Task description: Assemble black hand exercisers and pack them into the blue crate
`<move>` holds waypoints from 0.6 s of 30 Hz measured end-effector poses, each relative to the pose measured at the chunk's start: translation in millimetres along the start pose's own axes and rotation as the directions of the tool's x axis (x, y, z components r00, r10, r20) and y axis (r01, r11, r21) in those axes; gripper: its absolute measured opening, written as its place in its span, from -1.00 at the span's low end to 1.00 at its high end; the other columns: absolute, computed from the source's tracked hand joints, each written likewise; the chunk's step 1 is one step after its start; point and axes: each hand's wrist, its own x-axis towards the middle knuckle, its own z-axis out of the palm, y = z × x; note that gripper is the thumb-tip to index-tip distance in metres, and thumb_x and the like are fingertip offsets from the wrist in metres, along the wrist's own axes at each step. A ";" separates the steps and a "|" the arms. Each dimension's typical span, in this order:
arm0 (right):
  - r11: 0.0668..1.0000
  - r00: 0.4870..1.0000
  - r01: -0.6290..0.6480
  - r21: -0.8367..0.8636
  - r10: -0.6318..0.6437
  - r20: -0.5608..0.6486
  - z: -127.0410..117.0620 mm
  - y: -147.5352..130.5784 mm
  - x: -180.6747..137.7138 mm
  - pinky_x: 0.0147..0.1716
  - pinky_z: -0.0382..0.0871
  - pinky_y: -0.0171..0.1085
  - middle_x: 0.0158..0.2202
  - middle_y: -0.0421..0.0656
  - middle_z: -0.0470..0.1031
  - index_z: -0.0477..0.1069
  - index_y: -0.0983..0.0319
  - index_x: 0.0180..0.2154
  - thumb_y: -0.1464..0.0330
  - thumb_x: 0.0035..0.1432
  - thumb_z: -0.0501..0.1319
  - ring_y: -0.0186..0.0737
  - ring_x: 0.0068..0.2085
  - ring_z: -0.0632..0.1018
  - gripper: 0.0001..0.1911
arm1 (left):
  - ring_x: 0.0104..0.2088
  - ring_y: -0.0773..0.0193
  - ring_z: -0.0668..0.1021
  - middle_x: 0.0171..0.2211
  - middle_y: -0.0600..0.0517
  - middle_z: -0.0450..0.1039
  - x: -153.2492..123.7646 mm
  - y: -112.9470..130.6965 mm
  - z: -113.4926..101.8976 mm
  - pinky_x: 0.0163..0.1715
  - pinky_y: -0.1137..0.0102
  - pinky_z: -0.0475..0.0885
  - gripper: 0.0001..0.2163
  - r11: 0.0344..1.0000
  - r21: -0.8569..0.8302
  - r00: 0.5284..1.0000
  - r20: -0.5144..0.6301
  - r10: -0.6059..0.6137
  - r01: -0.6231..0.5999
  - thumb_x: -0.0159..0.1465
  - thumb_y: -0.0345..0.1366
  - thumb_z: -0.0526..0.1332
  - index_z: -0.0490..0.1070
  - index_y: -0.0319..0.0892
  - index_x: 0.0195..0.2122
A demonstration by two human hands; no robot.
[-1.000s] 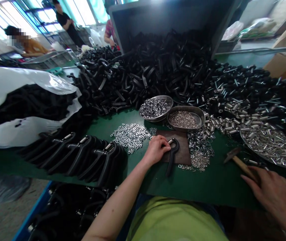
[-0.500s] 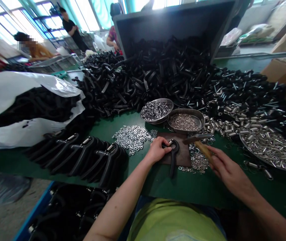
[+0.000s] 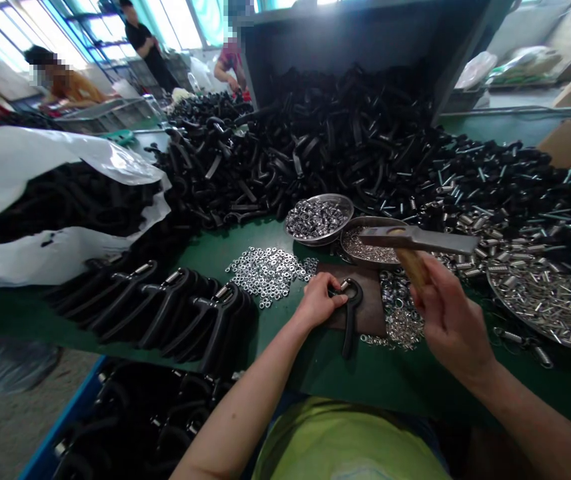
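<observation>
My left hand (image 3: 323, 300) pinches the top of a black plastic handle (image 3: 349, 327) with a curved head and a small spring (image 3: 345, 285). The handle lies on a dark brown square pad (image 3: 373, 307), its lower end pointing toward me past the pad's edge. In my right hand (image 3: 450, 320) is a hammer (image 3: 418, 239), gripped by its wooden shaft. The hammer head is raised above the pad, in front of a bowl of small rivet-like parts (image 3: 365, 247). Loose washers (image 3: 265, 273) lie left of the pad, and small metal bits (image 3: 405, 327) on its right.
Finished-looking black clamps (image 3: 205, 313) stand in rows at left, beside a white sack (image 3: 65, 260). Black handles (image 3: 275, 160) pile up before a grey bin (image 3: 445, 80). A bowl of metal rings (image 3: 315, 220) and a tray of springs and pins (image 3: 550, 300) stand nearby. Co-workers are behind.
My right hand has lifted the hammer up from just above the pad, closer to the camera. My left hand keeps hold of the handle on the pad. The view has shifted slightly.
</observation>
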 end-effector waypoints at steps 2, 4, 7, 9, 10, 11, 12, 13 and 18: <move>0.996 0.993 0.011 -0.086 0.000 0.122 9.2 6.9 -3.0 -0.26 0.49 -0.17 -0.05 -0.05 0.49 0.03 0.12 0.25 0.43 0.26 -0.10 -0.14 -0.23 0.58 -0.47 | -0.22 0.25 0.40 -0.27 0.09 0.37 -0.1 -0.4 0.3 -0.18 0.37 0.27 -0.83 1.000 0.010 1.000 0.000 0.010 -0.010 0.06 -0.31 0.31 0.33 -0.14 -0.36; 0.985 0.954 0.049 -0.165 0.002 0.300 23.2 18.3 -5.3 -0.28 0.48 -0.17 -0.14 -0.09 0.54 0.05 0.11 0.24 0.45 0.22 -0.06 -0.13 -0.28 0.59 -0.45 | -0.21 0.24 0.40 -0.27 0.09 0.37 -0.6 -0.5 0.5 -0.17 0.36 0.27 -0.83 0.999 0.033 1.000 -0.005 0.029 -0.029 0.07 -0.31 0.31 0.33 -0.14 -0.35; 0.980 0.937 0.053 -0.189 0.016 0.348 33.2 27.5 -4.2 -0.25 0.48 -0.16 -0.15 -0.08 0.55 0.04 0.13 0.25 0.43 0.23 -0.05 -0.12 -0.24 0.59 -0.45 | -0.15 0.21 0.40 -0.22 0.07 0.37 -5.5 1.5 -0.6 -0.12 0.32 0.27 -0.80 0.993 0.097 0.997 -0.037 0.069 -0.066 0.07 -0.30 0.31 0.33 -0.13 -0.30; 0.989 0.944 0.042 -0.139 0.006 0.331 24.4 21.4 -2.8 -0.24 0.48 -0.15 -0.10 -0.07 0.53 0.05 0.13 0.25 0.41 0.26 -0.07 -0.12 -0.22 0.59 -0.48 | -0.05 0.15 0.36 -0.10 0.02 0.35 -13.6 3.5 -2.2 -0.06 0.27 0.26 -0.71 0.983 0.165 0.993 -0.075 0.093 -0.080 0.05 -0.28 0.34 0.32 -0.12 -0.23; 0.994 0.949 0.042 -0.096 -0.010 0.315 16.0 15.3 -3.3 -0.23 0.48 -0.14 -0.05 -0.07 0.50 0.06 0.13 0.24 0.40 0.27 -0.08 -0.13 -0.19 0.58 -0.49 | 0.00 0.12 0.34 -0.03 -0.01 0.31 -19.3 4.1 -2.9 -0.03 0.25 0.25 -0.65 0.976 0.202 0.989 -0.103 0.104 -0.081 0.03 -0.26 0.36 0.31 -0.13 -0.18; 0.998 0.958 0.046 -0.046 -0.031 0.285 6.4 8.5 -4.9 -0.21 0.49 -0.15 -0.01 -0.08 0.48 0.08 0.12 0.23 0.39 0.28 -0.08 -0.14 -0.16 0.57 -0.51 | 0.04 0.09 0.31 0.03 -0.04 0.26 -25.7 4.4 -3.6 0.00 0.23 0.24 -0.59 0.968 0.240 0.984 -0.136 0.111 -0.076 0.01 -0.24 0.38 0.29 -0.13 -0.13; 0.999 0.970 0.053 0.007 -0.053 0.236 -3.0 1.9 -7.9 -0.20 0.49 -0.15 0.01 -0.08 0.46 0.08 0.11 0.23 0.38 0.29 -0.08 -0.15 -0.13 0.56 -0.52 | 0.06 0.08 0.29 0.06 -0.07 0.23 -32.6 4.2 -4.0 0.01 0.22 0.23 -0.54 0.959 0.277 0.979 -0.168 0.115 -0.065 0.00 -0.22 0.39 0.27 -0.15 -0.10; 0.996 0.984 0.062 0.062 -0.072 0.164 -10.6 -3.5 -12.1 -0.20 0.49 -0.17 0.02 -0.08 0.45 0.07 0.10 0.23 0.38 0.29 -0.08 -0.17 -0.12 0.55 -0.52 | 0.05 0.07 0.29 0.05 -0.08 0.23 -39.5 3.7 -4.1 0.01 0.22 0.24 -0.52 0.950 0.310 0.974 -0.195 0.113 -0.048 0.01 -0.21 0.38 0.26 -0.16 -0.08; 0.976 0.977 0.212 0.049 -0.211 -0.037 -4.4 -3.7 -31.8 -0.42 0.52 -0.20 -0.24 -0.08 0.55 0.04 0.15 0.24 0.46 0.24 -0.06 -0.18 -0.37 0.59 -0.47 | -0.21 0.18 0.41 -0.25 -0.01 0.36 -61.5 -1.7 0.1 -0.21 0.31 0.34 -0.86 0.906 0.423 0.988 -0.134 0.075 -0.011 0.20 -0.27 0.19 0.29 -0.16 -0.24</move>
